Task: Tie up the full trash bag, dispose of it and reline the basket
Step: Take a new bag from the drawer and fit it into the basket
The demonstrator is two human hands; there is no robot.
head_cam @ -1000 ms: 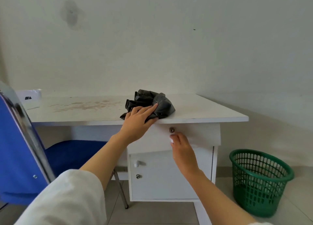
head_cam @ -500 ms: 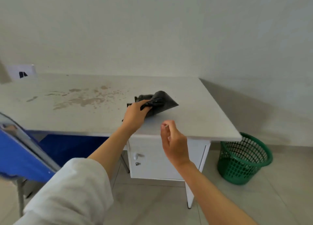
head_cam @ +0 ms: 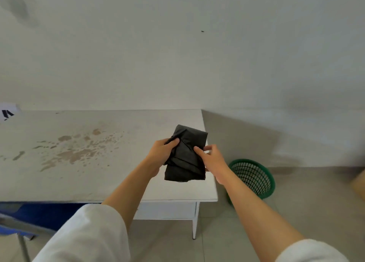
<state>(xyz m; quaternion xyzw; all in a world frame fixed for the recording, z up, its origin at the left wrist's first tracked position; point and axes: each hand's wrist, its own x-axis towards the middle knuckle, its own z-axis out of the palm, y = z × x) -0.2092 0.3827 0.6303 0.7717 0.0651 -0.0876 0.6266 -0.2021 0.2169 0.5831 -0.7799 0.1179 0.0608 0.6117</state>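
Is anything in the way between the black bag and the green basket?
Nothing visible is. The left hand and right hand hold the folded black bag above the right edge of the desk; the green basket stands on the floor just beyond it, mouth open.

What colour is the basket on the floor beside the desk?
The basket is green with mesh walls, in the head view.

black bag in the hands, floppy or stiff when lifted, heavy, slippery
Probably floppy: the black bag creases and sags between the left hand and right hand. Likely very light, since loose pinches hold it up. Its slight sheen suggests slippery film.
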